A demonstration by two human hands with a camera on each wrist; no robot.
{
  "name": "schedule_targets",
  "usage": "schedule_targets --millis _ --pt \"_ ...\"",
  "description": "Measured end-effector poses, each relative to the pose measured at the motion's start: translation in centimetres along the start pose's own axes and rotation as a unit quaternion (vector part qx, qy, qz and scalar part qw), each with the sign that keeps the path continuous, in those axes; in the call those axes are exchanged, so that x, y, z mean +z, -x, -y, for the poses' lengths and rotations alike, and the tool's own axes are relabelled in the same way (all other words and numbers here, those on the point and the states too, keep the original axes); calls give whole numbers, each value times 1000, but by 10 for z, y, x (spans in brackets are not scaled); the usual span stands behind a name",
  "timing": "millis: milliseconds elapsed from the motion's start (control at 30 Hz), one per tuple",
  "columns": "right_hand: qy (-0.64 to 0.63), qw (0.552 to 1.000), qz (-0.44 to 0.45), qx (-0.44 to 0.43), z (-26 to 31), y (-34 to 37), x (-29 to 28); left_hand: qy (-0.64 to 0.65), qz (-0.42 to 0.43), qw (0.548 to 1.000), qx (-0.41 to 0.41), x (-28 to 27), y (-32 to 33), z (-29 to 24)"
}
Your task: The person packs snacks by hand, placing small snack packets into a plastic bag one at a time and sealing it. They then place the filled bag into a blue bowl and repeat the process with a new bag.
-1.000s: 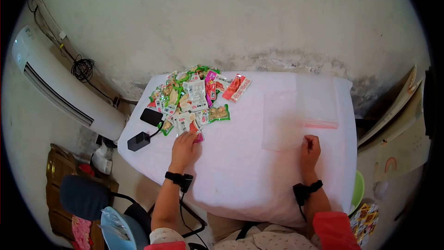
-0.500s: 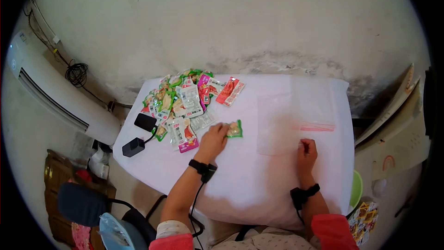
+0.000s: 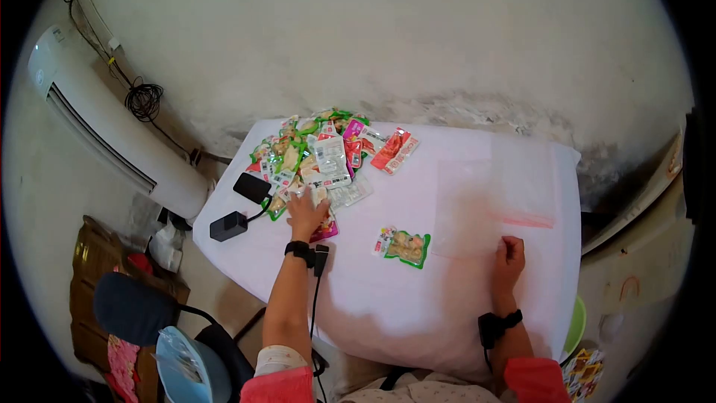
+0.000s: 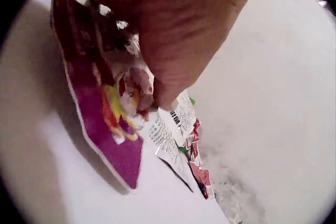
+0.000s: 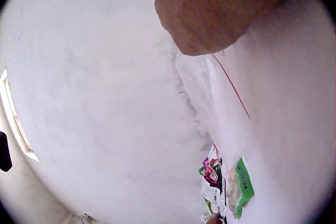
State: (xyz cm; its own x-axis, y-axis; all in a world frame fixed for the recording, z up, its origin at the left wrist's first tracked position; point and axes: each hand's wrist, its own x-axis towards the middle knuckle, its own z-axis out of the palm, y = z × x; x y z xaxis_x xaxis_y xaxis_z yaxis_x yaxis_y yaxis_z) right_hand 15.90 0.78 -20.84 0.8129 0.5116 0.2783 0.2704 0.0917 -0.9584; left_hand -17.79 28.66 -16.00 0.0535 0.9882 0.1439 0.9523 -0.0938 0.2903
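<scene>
My left hand is over the near edge of a heap of snack packets. In the left wrist view its thumb and fingers hold a purple-and-white snack packet, which tilts up beneath the palm; the fingertips are mostly hidden. A green-edged packet with round pale pieces lies alone near the table's middle. My right hand rests loosely curled on the table, just below the red zip line of a clear plastic bag. Nothing shows in its fingers.
A white cloth covers the table. Left of the heap lie a black box and a flat black device, joined by a cable. A red packet lies at the heap's right edge. A blue bin stands at lower left.
My left hand carried the green-edged packet right and let it go near the table's middle. It then came back left to the purple-and-white packet. My right hand stayed in place.
</scene>
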Motion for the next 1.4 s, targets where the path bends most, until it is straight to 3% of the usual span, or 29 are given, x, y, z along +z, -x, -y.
schedule_targets --millis 100,167,367,433,467,500,567,633,667,700,767,800,900,1000,1100,1167,1233,1267,1300,1367,1400 --pt "-10 1000 6 4 -1 0 -1 -13 49 999 -2 10 15 -11" --pt "-29 999 5 35 6 2 0 -15 43 998 51 15 29 -12" --pt "2 1000 7 2 -6 -1 -1 -24 97 986 132 -13 49 -10" --pt "-5 1000 12 22 0 1 -2 82 171 979 81 -25 34 1" --pt "-10 999 18 43 1 2 -3 214 93 969 80 -15 24 21" --pt "-10 999 20 45 -1 2 -3 213 93 969 77 -12 17 32" --pt "-22 999 12 38 -9 1 -2 40 -141 987 67 -6 -3 50" --pt "-21 999 17 21 -5 0 -2 -31 -126 989 65 14 -28 89" --pt "-21 1000 23 5 -3 0 -3 -76 -178 976 103 8 -29 87" --pt "-18 1000 21 7 -3 0 -4 -76 -174 976 106 5 -29 84" --pt "-16 999 28 15 -4 -1 -4 -81 -40 996 -14 -12 -25 75" --pt "-16 999 26 17 -2 0 -4 -142 -84 986 25 -9 -23 79" --pt "-6 999 30 25 2 -1 -3 -191 -39 981 22 -13 -18 84" --pt "-31 999 22 1 -3 -2 -3 -219 -72 972 54 -20 7 92" --pt "-21 999 32 35 1 0 -4 -220 -49 974 2 -40 41 94" --pt "-15 999 30 26 4 -1 -3 -184 -23 982 -14 -59 62 87" --pt "-1 999 29 17 4 -1 -2 134 -25 987 -87 -67 80 80" --pt "12 1000 28 7 4 -1 -2 299 6 952 -57 -59 84 85" --pt "12 1000 28 8 5 -1 -2 456 44 885 -85 -60 92 64" --pt "14 1000 20 -13 6 -2 -1 559 135 809 -122 -58 100 24" --pt "11 1000 19 -12 5 -1 0 564 197 798 -76 -48 100 19"
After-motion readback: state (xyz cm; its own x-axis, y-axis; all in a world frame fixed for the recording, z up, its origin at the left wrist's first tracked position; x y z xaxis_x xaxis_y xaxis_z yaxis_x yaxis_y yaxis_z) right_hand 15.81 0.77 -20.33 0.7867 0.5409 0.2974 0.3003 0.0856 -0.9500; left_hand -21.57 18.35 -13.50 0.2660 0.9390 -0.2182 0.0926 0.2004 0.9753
